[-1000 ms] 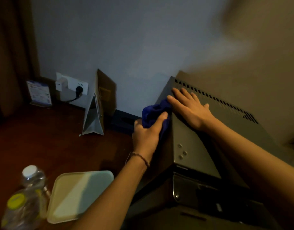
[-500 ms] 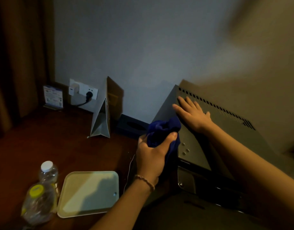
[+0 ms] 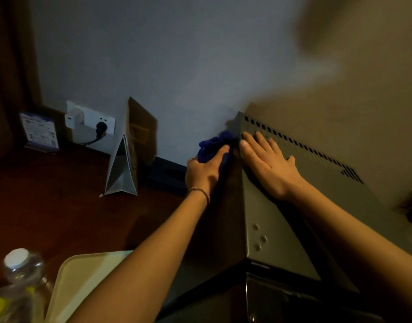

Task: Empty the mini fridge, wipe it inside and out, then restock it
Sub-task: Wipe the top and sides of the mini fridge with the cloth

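Bottles of clear plastic, one white-capped, sit blurred and cut off at the near left corner beside a pale rectangular tray half hidden under the forearm, all on the dark reddish wooden desk. Farther in stands the grey metal mini fridge, its front lost in shadow; the right hand lies flat, fingers straight, on its top by the vent slots, while the left hand grips a crumpled blue cloth against its dark left side near the back corner. Beyond them a folded paper bag and a dim dark box stand against the wall.
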`<state>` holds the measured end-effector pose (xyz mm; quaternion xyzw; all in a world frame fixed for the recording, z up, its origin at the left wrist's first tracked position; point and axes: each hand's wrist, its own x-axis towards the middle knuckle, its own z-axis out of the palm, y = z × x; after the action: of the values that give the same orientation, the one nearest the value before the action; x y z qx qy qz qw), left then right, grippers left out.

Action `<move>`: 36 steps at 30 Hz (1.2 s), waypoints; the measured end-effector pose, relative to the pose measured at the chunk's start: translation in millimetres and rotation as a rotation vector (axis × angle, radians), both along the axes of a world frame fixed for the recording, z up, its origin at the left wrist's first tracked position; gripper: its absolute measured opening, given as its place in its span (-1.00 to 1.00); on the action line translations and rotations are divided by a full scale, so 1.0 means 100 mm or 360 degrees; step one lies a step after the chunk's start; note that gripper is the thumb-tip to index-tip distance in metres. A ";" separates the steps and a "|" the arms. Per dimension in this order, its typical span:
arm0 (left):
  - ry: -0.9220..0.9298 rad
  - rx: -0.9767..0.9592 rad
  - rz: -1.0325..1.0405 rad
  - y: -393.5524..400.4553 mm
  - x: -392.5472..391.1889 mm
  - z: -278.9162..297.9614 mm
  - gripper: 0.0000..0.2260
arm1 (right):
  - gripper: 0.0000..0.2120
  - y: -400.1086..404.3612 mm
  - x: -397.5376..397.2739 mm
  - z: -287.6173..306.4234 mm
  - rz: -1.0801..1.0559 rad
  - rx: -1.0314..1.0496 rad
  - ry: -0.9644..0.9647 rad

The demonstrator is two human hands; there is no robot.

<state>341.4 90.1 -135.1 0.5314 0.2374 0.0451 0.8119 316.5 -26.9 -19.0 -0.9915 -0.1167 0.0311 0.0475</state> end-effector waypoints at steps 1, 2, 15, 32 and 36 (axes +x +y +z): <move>-0.0005 0.0010 -0.0021 0.00 0.09 -0.03 -0.25 | -0.36 0.00 0.00 0.00 -0.0001 -0.0011 0.0007; -0.0020 0.0023 -0.0038 0.00 0.17 -0.07 -0.38 | -0.36 0.00 0.00 0.00 0.0001 -0.0028 0.0011; 0.0107 0.0026 -0.0144 0.10 -0.05 -0.72 -0.81 | -0.38 0.00 0.00 -0.01 0.0007 -0.0058 -0.0024; -0.0309 -0.0165 -0.0014 -0.03 -2.12 0.29 -0.29 | -0.39 0.03 -0.09 0.03 -0.0012 -0.0043 -0.0090; -0.0347 -0.0170 0.0037 -0.05 -2.16 0.41 -0.34 | -0.39 0.04 -0.12 0.03 -0.0005 -0.0066 -0.0080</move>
<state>125.7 85.1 -93.6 0.4767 0.1560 0.0994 0.8594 304.3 -23.4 -15.8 -0.9930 -0.1157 0.0086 0.0242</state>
